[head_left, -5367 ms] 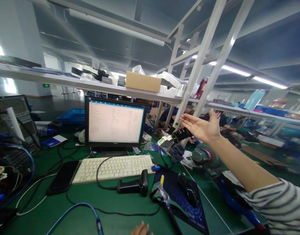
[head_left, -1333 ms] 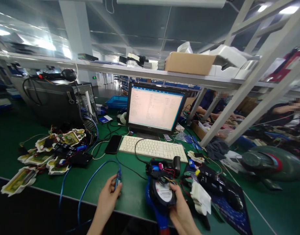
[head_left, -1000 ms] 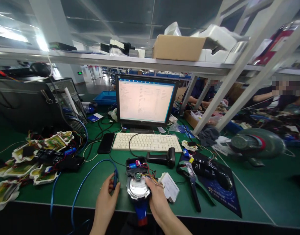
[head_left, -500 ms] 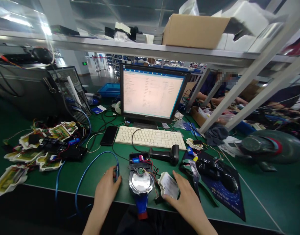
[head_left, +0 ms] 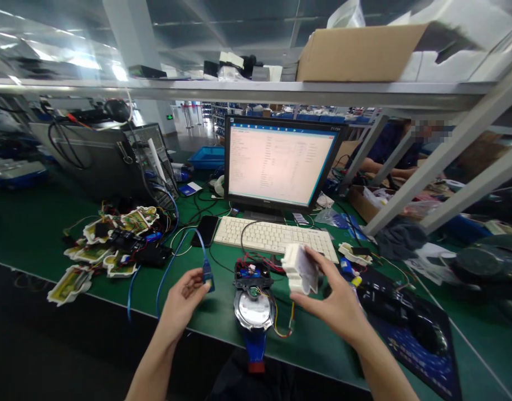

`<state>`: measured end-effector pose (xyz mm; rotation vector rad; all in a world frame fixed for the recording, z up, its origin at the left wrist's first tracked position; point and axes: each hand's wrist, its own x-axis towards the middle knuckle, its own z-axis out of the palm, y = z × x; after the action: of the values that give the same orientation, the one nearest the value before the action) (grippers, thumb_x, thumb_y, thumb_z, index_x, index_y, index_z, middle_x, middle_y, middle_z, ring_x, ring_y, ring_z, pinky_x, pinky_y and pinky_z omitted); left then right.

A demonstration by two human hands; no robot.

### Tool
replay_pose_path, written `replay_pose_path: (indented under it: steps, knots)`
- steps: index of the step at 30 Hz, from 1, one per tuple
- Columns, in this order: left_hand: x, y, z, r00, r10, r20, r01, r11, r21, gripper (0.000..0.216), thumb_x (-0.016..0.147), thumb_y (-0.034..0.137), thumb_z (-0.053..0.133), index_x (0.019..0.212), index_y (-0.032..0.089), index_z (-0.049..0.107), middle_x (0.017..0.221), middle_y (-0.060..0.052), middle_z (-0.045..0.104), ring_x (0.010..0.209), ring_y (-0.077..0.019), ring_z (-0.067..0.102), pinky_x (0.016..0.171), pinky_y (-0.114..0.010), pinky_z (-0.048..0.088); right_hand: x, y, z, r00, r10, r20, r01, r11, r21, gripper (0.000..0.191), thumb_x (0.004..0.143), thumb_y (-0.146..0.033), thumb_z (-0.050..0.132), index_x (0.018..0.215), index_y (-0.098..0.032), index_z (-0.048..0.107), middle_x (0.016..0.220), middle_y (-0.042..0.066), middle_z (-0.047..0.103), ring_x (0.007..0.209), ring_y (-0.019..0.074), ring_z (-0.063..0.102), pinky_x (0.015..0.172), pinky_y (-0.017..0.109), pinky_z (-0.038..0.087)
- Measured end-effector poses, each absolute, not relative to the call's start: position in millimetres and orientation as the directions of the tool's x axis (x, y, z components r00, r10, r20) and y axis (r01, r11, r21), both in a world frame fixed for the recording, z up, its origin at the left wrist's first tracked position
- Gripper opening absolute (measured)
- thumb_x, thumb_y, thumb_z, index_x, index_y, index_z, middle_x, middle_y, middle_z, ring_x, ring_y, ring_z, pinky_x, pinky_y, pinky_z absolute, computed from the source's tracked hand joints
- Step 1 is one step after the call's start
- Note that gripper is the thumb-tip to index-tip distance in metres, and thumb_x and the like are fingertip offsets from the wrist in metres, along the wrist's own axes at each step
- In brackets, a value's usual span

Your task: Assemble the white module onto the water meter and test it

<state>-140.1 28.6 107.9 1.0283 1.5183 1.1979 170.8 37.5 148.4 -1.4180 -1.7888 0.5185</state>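
Note:
Between finger and thumb, my left hand [head_left: 188, 295] pinches a small blue circuit board [head_left: 208, 278] on the end of a blue cable [head_left: 164, 278]. My right hand [head_left: 337, 301] grips a white plastic housing [head_left: 296, 270], tilted up on edge above the bench, with thin coloured wires hanging below it. Between both hands lies a water meter [head_left: 253, 309] with a round silver face and a blue body with a red end. Its open black compartment [head_left: 252, 273], joined at the top, holds a blue cell and red wires.
Behind the hands are a white keyboard [head_left: 272, 235], a black phone [head_left: 205, 231] and a monitor [head_left: 281, 164]. Several opened housings with circuit boards [head_left: 88, 253] lie at left. A black mouse [head_left: 431, 334] rests on a mat at right. Another person sits beyond the shelf posts.
My right hand has lifted the white housing off the bench and turned it on edge. My left hand has raised the blue board slightly. The camera view has swung left.

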Motion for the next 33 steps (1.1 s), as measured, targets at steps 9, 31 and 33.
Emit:
replay_pose_path:
  steps: [9, 31, 33]
  knots:
    - [-131, 39, 150, -0.350, 0.936, 0.043, -0.095, -0.082, 0.992, 0.060, 0.057, 0.036, 0.082, 0.106, 0.013, 0.056, 0.090, -0.005, 0.071, 0.085, -0.0138, 0.067, 0.082, -0.024, 0.055, 107, 85, 167, -0.689, 0.718, 0.099, 0.478, 0.553, -0.683, 0.078, 0.062, -0.017, 0.077, 0.134, -0.014, 0.049, 0.139, 0.013, 0.046, 0.130, 0.0239, 0.043, 0.113, 0.041, 0.034]
    - [-83, 73, 153, -0.025, 0.982, 0.186, 0.214, -0.176, 0.961, 0.037, 0.072, 0.033, 0.067, 0.104, 0.014, 0.063, 0.090, -0.007, 0.072, 0.083, -0.0181, 0.068, 0.077, -0.030, 0.055, 116, 85, 155, -0.602, 0.794, 0.084, 0.432, 0.412, -0.802, 0.100, 0.062, -0.021, 0.080, 0.148, -0.016, 0.030, 0.143, 0.014, 0.044, 0.132, 0.0249, 0.042, 0.114, 0.044, 0.032]
    - [-82, 72, 154, -0.021, 0.982, 0.185, 0.214, -0.177, 0.961, 0.037, 0.073, 0.033, 0.067, 0.104, 0.014, 0.063, 0.092, -0.007, 0.072, 0.085, -0.0184, 0.068, 0.079, -0.031, 0.056, 116, 86, 154, -0.604, 0.792, 0.093, 0.428, 0.421, -0.800, 0.100, 0.062, -0.023, 0.080, 0.148, -0.017, 0.031, 0.143, 0.014, 0.045, 0.132, 0.0253, 0.042, 0.113, 0.044, 0.033]
